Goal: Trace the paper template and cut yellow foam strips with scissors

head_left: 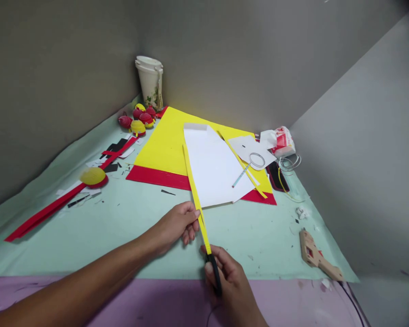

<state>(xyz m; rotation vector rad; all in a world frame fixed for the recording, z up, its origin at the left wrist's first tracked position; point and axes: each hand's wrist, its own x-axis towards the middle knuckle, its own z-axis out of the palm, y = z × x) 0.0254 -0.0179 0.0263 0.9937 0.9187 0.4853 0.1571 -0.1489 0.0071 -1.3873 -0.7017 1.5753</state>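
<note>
A long thin yellow strip point(191, 175) runs from over the white sheet toward me. My left hand point(182, 225) pinches it between thumb and fingers. At its near end, my right hand point(230, 274) grips black-handled scissors point(216, 278); their blades are mostly hidden behind the strip and fingers. Beyond my hands, the white sheet point(216, 168) lies on a large yellow sheet point(160, 141), with a red sheet point(160, 178) showing beneath. A second yellow strip point(238, 159) and a pencil point(241, 176) rest at the white sheet's right side.
At left lie red strips point(51, 213), a yellow-and-red dome point(94, 177) and black scraps. Several small red and yellow domed pieces point(138, 127) sit by a white bucket point(150, 81) at the back. On the right are a phone point(278, 177), a tissue pack point(282, 141) and a corded glue gun point(316, 256).
</note>
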